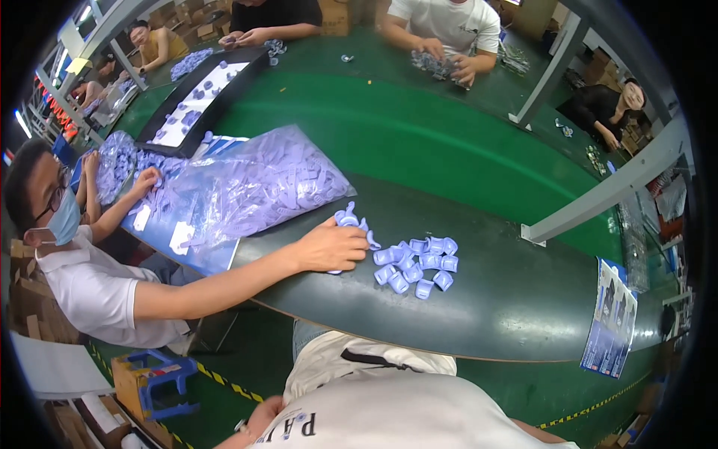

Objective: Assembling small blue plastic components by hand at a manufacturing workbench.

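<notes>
Head view shows left grip (267, 413), openness impossible to judge, beside the wearer's white shirt (404, 408).

Dark capital letters (307, 424) noted on the wearer's white shirt (404, 408). Blue-and-white printed sheet (612, 322), workbench's (516, 299) right front edge: print too small to read.

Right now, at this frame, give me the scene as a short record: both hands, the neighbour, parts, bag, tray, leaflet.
Left hand: low, beside the wearer's white shirt; grip unclear
Right hand: out of view
Co-worker's hand: over purple pieces, left of the loose group
Loose group: purple curved pieces on the dark green table
Bag: clear plastic, holding many purple parts
Tray: black-rimmed, white inside
Leaflet: at the table's right
</notes>
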A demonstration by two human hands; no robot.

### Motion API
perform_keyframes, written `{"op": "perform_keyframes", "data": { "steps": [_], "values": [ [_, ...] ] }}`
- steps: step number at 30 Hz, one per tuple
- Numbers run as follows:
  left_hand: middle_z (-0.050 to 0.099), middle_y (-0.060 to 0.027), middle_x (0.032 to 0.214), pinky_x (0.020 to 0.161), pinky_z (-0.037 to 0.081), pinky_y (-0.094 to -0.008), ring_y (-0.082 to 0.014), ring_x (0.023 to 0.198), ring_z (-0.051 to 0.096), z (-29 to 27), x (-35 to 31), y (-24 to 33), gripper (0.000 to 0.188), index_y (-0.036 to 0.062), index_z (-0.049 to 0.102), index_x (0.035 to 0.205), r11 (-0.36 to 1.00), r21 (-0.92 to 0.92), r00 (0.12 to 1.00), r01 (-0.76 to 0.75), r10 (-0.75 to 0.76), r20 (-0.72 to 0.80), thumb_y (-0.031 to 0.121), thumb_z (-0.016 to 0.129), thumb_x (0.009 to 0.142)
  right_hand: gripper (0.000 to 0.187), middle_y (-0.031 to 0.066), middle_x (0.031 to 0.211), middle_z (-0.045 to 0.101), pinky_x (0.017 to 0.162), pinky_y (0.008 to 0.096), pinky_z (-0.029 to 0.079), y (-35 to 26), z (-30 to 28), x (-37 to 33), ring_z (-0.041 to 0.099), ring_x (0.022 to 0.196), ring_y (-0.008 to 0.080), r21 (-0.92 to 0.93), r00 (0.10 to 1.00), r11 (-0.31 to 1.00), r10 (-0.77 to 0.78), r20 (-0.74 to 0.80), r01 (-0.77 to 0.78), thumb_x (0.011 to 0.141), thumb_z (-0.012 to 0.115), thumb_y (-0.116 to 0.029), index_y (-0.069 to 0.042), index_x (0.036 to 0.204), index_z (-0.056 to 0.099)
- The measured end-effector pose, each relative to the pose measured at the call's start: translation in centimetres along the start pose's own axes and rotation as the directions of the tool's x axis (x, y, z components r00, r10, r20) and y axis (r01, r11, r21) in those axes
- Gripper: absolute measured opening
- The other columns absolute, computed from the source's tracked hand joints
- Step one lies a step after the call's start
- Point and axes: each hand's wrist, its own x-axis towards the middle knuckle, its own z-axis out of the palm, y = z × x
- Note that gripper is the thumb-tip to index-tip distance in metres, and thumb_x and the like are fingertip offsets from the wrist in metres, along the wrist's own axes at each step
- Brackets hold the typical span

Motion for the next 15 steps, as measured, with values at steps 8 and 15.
{"op": "perform_keyframes", "data": {
  "steps": [8,15],
  "values": [
    [0.060,-0.0066,0.070,0.057,0.048,-0.0339,-0.0266,0.063,0.061,1.1,7.3,21.3,0.033,0.0107,0.055,0.095,0.664,0.571,0.826,-0.483,0.562,0.045,0.015,0.078,0.071,0.015,0.0017,0.090,0.067,0.076,0.0252,0.048,0.0,1.5,-1.7,0.058,0.082,0.0071,-0.022,0.998,0.999,0.044,0.045,-0.043,0.086,0.064,-0.009,-0.003,0.100,0.067],
    [0.060,-0.0085,0.070,0.054,0.047,-0.0329,-0.0230,0.061,0.060,2.4,10.3,23.0,0.016,0.0074,0.063,0.083,0.572,0.537,0.745,-0.621,0.643,0.176,0.015,0.075,0.077,0.009,-0.0029,0.088,0.064,0.071,0.0218,0.046,0.5,4.2,1.3,0.055,0.079,0.0045,-0.060,0.996,0.996,-0.074,-0.043,0.071,0.086,0.065,-0.005,-0.002,0.094,0.066]
  ]
}}
